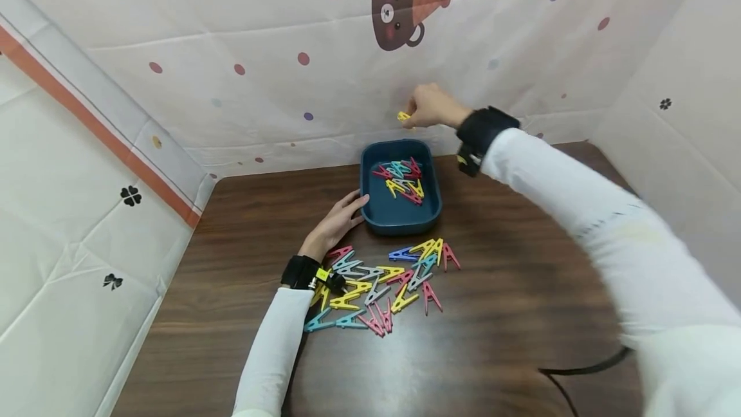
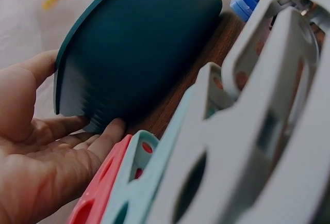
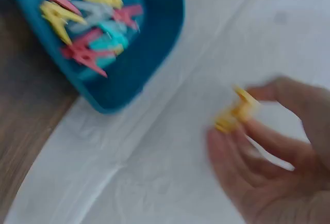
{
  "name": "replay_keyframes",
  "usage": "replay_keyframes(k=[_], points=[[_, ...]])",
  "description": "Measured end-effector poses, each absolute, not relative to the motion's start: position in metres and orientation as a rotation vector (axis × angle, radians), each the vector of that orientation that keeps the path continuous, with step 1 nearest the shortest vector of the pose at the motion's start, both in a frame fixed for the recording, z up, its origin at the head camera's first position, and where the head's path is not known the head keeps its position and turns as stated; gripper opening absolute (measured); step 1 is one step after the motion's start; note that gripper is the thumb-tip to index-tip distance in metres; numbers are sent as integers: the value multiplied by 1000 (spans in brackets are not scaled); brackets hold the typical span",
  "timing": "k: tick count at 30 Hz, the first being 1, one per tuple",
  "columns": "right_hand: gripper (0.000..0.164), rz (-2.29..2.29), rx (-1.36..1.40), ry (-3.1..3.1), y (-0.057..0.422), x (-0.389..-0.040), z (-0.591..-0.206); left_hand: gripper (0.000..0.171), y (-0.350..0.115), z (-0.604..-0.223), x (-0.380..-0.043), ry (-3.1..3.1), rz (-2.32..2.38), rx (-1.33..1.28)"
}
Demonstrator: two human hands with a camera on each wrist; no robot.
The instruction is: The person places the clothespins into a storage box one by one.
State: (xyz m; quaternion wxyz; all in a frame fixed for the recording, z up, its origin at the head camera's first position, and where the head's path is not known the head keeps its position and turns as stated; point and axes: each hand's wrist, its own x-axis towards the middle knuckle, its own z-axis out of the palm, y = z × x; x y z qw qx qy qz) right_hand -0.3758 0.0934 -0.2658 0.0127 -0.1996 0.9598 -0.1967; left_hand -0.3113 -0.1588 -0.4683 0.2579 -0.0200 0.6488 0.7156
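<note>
A dark blue plastic bin (image 1: pixel 399 219) sits at the back of the table with several coloured clothespins (image 1: pixel 405 179) inside. My left hand (image 1: pixel 338 222) holds its near-left side, the thumb at the rim and the fingers against the outer wall. Up beyond the bin's back right corner, my right hand (image 1: pixel 433 107) pinches a yellow clothespin (image 1: pixel 404 116) between thumb and fingertips; the right wrist view shows this clothespin (image 3: pixel 237 113) slightly blurred. A loose spread of pink, yellow, blue, teal and grey clothespins (image 1: pixel 376 291) lies in front of the bin, partly under my left wrist.
The brown wooden table (image 1: pixel 492 288) meets a white patterned cloth (image 1: pixel 278 101) behind the bin and on both sides. A black cable (image 1: pixel 585 370) lies at the front right. Grey clothespins (image 2: pixel 232 146) stand close before the left wrist camera.
</note>
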Motion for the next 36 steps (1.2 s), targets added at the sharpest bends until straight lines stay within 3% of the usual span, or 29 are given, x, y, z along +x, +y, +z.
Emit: replay_keyframes(k=[6,11,15,22,27,32,36], points=[[17,-522,-277,2782,71,-393,-304,69,-155,-471,-304,1744,1955,-16],[47,-287,-193,2683,63,-393,-359,71,-150,-469,-303,1733,1954,19],[47,-270,-195,2682,66,-393,-374,73,-147,-468,-302,1739,1943,14],[25,-386,-321,2736,72,-389,-346,72,-151,-468,-302,1781,1932,-7],[26,-394,-564,2864,88,-377,-296,74,-150,-467,-301,1828,1911,-1],[22,-381,-910,2997,112,-336,-255,76,-149,-466,-299,1844,1896,3],[13,-380,-1155,2990,133,-285,-256,76,-147,-466,-299,1845,1881,11]])
